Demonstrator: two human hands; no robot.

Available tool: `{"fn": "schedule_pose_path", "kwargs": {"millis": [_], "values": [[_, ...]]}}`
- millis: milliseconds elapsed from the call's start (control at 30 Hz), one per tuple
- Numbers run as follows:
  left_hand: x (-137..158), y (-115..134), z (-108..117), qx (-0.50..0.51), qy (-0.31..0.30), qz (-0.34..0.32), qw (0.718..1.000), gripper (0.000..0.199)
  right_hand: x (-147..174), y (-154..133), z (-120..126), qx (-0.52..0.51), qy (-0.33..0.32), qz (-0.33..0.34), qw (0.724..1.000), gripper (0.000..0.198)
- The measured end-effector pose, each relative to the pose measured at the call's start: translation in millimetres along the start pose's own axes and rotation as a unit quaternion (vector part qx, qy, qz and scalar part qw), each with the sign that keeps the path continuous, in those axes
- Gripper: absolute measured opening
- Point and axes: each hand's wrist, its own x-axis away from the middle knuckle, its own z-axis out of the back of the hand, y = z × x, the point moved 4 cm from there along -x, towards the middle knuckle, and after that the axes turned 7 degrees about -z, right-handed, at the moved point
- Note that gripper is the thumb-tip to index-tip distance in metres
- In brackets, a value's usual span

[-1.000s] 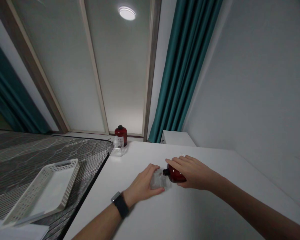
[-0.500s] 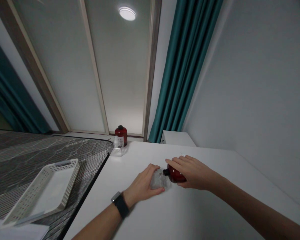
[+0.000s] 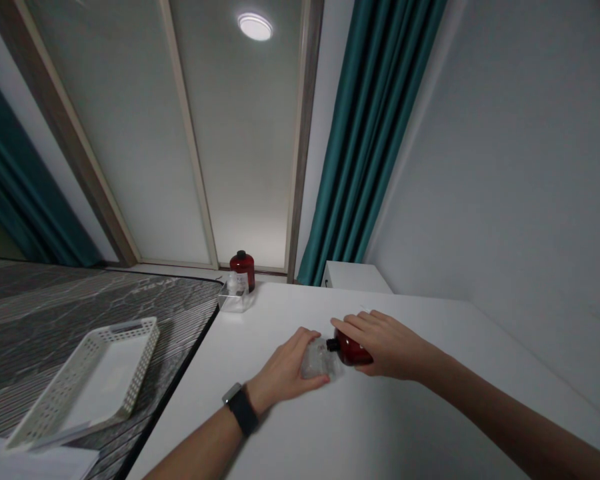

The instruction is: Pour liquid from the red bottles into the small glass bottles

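My right hand (image 3: 380,343) is wrapped round a dark red bottle (image 3: 349,350), tipped on its side with its black neck (image 3: 333,345) pointing left. The neck is over a clear plastic container (image 3: 317,360), close to its upper edge; I cannot tell whether they touch. My left hand (image 3: 295,367) grips that container from the left, thumb on the near side and fingers on the far side. Any liquid between them is too small to make out. A smartwatch (image 3: 241,408) sits on my left wrist.
A second red bottle (image 3: 243,269) with a black cap stands at the far left table corner, behind a clear box (image 3: 233,302) holding a small transparent item. On the grey surface left of the white table (image 3: 290,440) lie a white perforated basket (image 3: 87,380) and paper (image 3: 40,460).
Almost nothing differs. Both hands stay in place, and the red bottle remains tipped over the clear container.
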Motion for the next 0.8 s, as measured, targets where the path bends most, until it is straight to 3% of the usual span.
{"fn": "schedule_pose_path", "kwargs": {"millis": [800], "values": [[1.0, -1.9, -1.4, 0.01, 0.002, 0.001, 1.0, 0.066, -0.5, 0.4, -1.4, 0.013, 0.01, 0.001, 1.0, 0.074]]}}
